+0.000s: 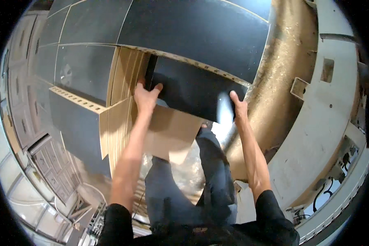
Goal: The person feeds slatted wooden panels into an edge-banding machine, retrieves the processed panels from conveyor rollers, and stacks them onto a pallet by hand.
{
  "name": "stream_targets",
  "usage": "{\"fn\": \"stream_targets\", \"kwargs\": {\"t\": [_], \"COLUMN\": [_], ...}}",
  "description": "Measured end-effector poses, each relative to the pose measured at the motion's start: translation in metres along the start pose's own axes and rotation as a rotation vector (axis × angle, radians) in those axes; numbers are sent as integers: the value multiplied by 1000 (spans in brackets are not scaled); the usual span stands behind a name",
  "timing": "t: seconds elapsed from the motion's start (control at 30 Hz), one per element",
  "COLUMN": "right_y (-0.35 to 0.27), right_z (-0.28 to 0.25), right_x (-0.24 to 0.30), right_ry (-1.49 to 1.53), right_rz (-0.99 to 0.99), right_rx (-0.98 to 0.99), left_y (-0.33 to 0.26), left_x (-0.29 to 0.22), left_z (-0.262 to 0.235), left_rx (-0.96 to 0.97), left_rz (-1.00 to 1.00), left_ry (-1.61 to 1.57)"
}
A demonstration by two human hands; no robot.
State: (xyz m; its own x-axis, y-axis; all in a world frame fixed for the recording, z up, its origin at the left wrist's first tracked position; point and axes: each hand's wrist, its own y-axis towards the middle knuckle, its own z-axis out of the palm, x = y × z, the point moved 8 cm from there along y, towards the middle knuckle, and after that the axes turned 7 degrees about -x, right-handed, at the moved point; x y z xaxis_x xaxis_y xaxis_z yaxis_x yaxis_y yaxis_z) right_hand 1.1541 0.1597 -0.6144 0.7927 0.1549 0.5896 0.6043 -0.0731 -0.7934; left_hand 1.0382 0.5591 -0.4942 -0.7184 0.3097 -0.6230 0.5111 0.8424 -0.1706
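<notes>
A dark rectangular panel (pixel 188 88) with a glossy face lies between my two hands, in front of a large dark stack. My left hand (pixel 145 97) grips its left end, thumb on the face, with the other fingers partly hidden. At the opposite end, my right hand (pixel 240 107) is closed on the panel's edge, its thumb over the top and its fingers tucked beneath. Close to my left hand stand several boards with tan edges (pixel 125 76). Below the panel, a plain brown sheet (pixel 172 133) slopes toward my legs.
More dark panels (pixel 192 33) in stacks spread ahead and left; one pale edge has a row of holes (pixel 78 99). A long light-coloured machine frame (pixel 315 123) runs along the right, beside a dusty brown floor (pixel 270 102). Grey panelled fronts (pixel 49 164) stand far left.
</notes>
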Motion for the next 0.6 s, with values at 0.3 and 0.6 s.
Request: {"fn": "stream_targets", "kwargs": {"t": [0.3,0.6], "right_y": [-13,-27], "right_z": [44,91], "right_x": [6,15], "right_ry": [51,57], "right_rz": [3,-31], "right_rx": [-22,195], "left_y": [-141,-105], "left_x": [25,78], "left_z": [107,104], "left_rx": [330,76], "left_rz": [-731,-841], "left_ry": [-904,-952]}}
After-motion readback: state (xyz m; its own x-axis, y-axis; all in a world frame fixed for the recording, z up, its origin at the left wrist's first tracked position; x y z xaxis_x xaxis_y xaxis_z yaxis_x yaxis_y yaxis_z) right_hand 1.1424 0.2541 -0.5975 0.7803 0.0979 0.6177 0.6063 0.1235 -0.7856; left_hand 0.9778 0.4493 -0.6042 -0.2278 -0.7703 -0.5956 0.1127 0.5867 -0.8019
